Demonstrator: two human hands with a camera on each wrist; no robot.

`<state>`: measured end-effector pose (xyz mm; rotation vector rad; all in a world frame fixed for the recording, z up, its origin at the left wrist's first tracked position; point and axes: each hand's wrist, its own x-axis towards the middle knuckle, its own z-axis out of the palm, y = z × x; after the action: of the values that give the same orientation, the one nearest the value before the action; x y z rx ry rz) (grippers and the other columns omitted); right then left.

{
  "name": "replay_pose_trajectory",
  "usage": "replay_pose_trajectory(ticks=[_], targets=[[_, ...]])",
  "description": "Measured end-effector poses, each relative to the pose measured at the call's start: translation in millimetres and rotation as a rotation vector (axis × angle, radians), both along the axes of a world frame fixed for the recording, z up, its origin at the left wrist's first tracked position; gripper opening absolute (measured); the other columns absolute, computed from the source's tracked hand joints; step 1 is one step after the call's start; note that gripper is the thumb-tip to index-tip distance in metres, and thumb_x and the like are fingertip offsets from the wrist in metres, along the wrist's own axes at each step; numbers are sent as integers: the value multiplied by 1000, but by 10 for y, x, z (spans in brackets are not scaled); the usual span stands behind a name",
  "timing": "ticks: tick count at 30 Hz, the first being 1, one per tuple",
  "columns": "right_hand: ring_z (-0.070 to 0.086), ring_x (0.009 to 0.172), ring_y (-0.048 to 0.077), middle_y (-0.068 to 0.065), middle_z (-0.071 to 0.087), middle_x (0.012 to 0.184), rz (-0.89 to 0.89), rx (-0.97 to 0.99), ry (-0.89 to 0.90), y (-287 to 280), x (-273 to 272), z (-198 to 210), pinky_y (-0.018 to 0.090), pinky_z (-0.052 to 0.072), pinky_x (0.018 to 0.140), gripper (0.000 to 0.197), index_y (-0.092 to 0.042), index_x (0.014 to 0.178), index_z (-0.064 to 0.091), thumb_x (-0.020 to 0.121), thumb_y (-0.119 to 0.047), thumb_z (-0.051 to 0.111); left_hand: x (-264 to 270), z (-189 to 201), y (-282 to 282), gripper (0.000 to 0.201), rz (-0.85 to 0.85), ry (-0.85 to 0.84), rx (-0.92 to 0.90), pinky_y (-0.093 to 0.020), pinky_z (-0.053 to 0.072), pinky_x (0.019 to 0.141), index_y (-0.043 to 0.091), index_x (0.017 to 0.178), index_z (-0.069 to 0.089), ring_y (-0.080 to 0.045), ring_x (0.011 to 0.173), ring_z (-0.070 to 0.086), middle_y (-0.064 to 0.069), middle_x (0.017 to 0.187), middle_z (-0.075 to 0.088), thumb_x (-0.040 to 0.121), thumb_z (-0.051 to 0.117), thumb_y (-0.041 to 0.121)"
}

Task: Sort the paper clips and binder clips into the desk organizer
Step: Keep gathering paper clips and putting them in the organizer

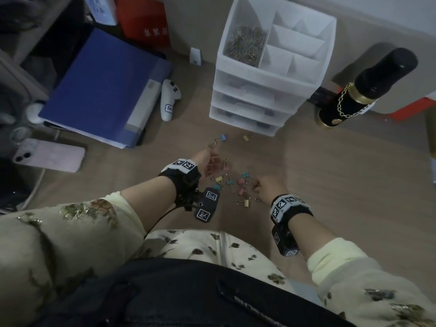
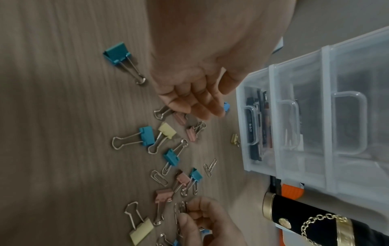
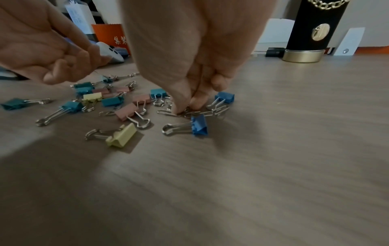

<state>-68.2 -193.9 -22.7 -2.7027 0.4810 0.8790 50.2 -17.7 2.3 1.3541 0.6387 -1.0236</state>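
Several coloured binder clips [image 1: 236,182] and loose paper clips lie scattered on the wooden desk between my hands. My right hand [image 1: 259,185] reaches down into the pile and pinches a silver paper clip [image 3: 183,113] between thumb and fingers; the left wrist view shows the same pinch on the paper clip [image 2: 179,209]. My left hand [image 2: 200,108] hovers over the far side of the pile with relaxed fingers and nothing in its palm. The white desk organizer [image 1: 259,72] stands behind the pile, with a heap of paper clips [image 1: 245,43] in its left top compartment.
A blue folder [image 1: 106,86], a white controller [image 1: 169,97] and a phone [image 1: 49,155] lie to the left. A black and gold bottle [image 1: 361,88] stands right of the organizer. Below the top tray, the organizer's three clear drawers [image 2: 294,116] are pushed in.
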Motion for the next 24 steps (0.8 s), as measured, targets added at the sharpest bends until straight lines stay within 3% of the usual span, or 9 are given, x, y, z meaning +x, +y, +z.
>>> replay_pose_trajectory(ticks=[3, 5, 9, 11, 14, 16, 19, 21, 24], targets=[[59, 101, 26, 8, 64, 110, 5, -9, 39, 28, 10, 22, 32, 47, 78, 20, -17, 105, 62, 89, -10, 53, -35, 21, -14, 31, 42, 11, -28, -12, 37, 30, 9, 83, 51, -13, 35, 59, -5, 73, 57, 102, 35, 26], [58, 102, 28, 10, 62, 112, 40, -29, 61, 49, 20, 38, 33, 48, 79, 21, -15, 108, 59, 88, -11, 54, -42, 22, -13, 34, 54, 24, -33, -13, 37, 30, 8, 80, 51, -14, 36, 61, -5, 68, 59, 103, 35, 28], [58, 103, 31, 14, 60, 112, 79, -38, 62, 90, 16, 73, 35, 48, 80, 19, -10, 107, 58, 89, -12, 54, -57, 59, -14, 39, 64, 40, -35, -14, 38, 29, 8, 76, 51, -14, 33, 59, -1, 40, 58, 103, 34, 29], [59, 101, 31, 15, 61, 110, 77, -39, 67, 95, 8, 99, 34, 47, 78, 18, -9, 105, 59, 89, -11, 52, -71, 81, -21, 43, 85, 44, -57, -18, 43, 31, 6, 74, 50, -15, 32, 58, -3, 38, 57, 104, 31, 31], [60, 95, 31, 15, 63, 106, 5, -39, 54, 101, 29, 207, 33, 50, 76, 20, -6, 104, 61, 91, -12, 48, -84, 80, -5, 44, 76, 54, -93, -29, 49, 55, 6, 71, 47, -18, 36, 61, -5, 39, 58, 104, 30, 29], [60, 92, 31, 14, 63, 102, -38, -12, -37, 137, 77, 324, 35, 51, 76, 20, -7, 102, 60, 92, -15, 45, -109, 49, 17, 34, 61, 46, -96, -27, 46, 64, 6, 72, 49, -17, 39, 63, -3, 40, 58, 101, 35, 17], [65, 87, 23, 8, 65, 100, -55, 145, -183, 307, 167, 506, 38, 54, 78, 17, -10, 100, 61, 93, -16, 47, -176, 37, 22, 24, 24, 48, -100, -22, 43, 60, 7, 76, 52, -13, 45, 62, -5, 51, 64, 96, 39, 11], [65, 75, 16, 4, 63, 98, -63, 285, -239, 494, 214, 613, 31, 53, 70, 12, -11, 99, 60, 94, -16, 51, -211, 5, 9, 26, 10, 80, -138, -24, 44, 61, 7, 79, 54, -16, 58, 58, -9, 69, 64, 96, 38, 17], [55, 84, 13, 4, 62, 103, 20, 337, -314, 727, 277, 674, 22, 41, 74, 13, -12, 101, 63, 91, -14, 56, -256, 23, 33, 33, -52, 129, -255, -29, 46, 63, 8, 77, 54, -19, 65, 53, -8, 71, 55, 96, 35, 27]])
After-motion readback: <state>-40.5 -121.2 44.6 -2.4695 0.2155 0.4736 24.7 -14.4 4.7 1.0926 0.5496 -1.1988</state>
